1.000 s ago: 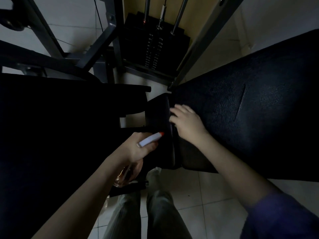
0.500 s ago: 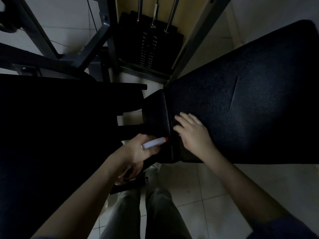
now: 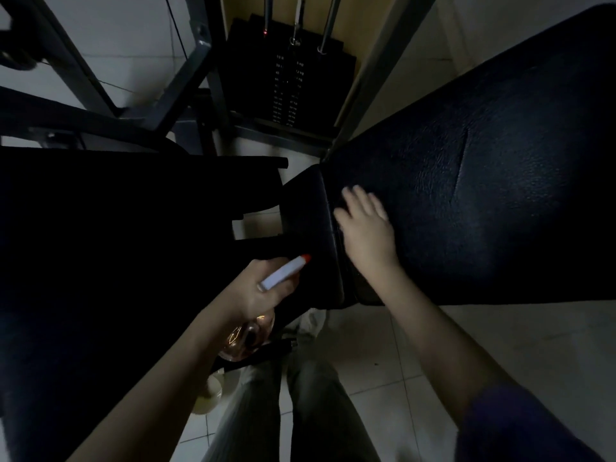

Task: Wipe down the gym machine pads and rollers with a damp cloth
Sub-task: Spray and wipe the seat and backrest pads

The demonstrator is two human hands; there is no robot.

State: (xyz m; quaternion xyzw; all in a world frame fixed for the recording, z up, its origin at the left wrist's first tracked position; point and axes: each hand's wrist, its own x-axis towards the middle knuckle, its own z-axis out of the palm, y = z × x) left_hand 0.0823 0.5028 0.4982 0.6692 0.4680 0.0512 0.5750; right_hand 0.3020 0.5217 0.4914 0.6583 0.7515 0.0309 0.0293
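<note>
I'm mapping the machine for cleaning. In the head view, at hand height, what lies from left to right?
Dark left pad → left hand gripping the spray bottle → narrow middle pad → right hand → large textured pad.

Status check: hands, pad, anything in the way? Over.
Left hand grips spray bottle. Right hand flat on black pad; cloth not visible. Nothing obstructing the pad.

Grainy black leatherette pad (image 3: 483, 195)
</note>
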